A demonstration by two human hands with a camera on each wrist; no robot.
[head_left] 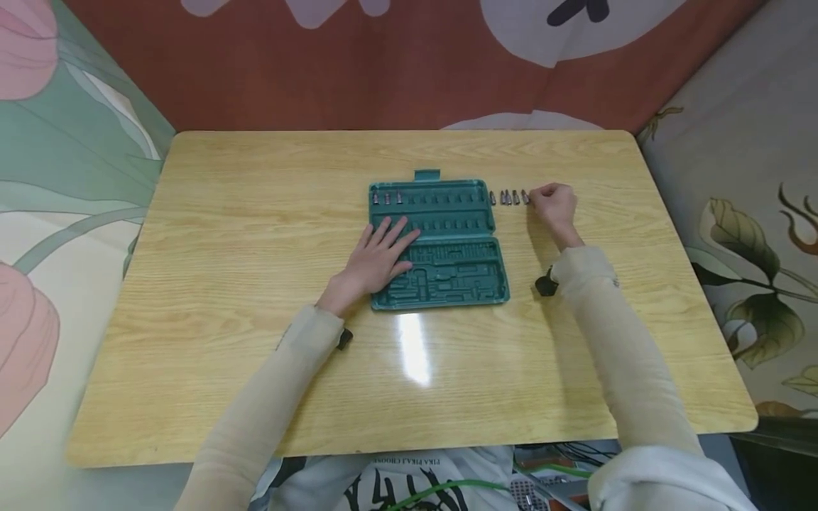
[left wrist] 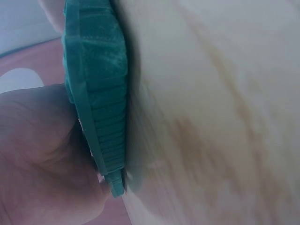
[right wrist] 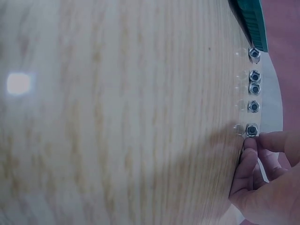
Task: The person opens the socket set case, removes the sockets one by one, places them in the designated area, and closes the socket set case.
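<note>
An open green tool case (head_left: 460, 213) lies flat in the middle of the wooden table (head_left: 255, 213). My left hand (head_left: 383, 252) rests flat on its left part, fingers spread; the left wrist view shows the case's ribbed edge (left wrist: 101, 93) against my palm (left wrist: 37, 154). A few small metal bits (head_left: 386, 198) sit in the case's top row. Right of the case stands a short row of metal bits (head_left: 507, 197) on the table. My right hand (head_left: 537, 200) pinches the rightmost bit (right wrist: 252, 130) with curled fingers (right wrist: 248, 150); the other bits (right wrist: 253, 89) stand apart from it.
Patterned cloth walls surround the table on three sides. Bare wood stretches left of the case and along the near edge, with a bright light reflection (head_left: 414, 351) in front of the case. A corner of the case (right wrist: 251, 21) shows beyond the row of bits.
</note>
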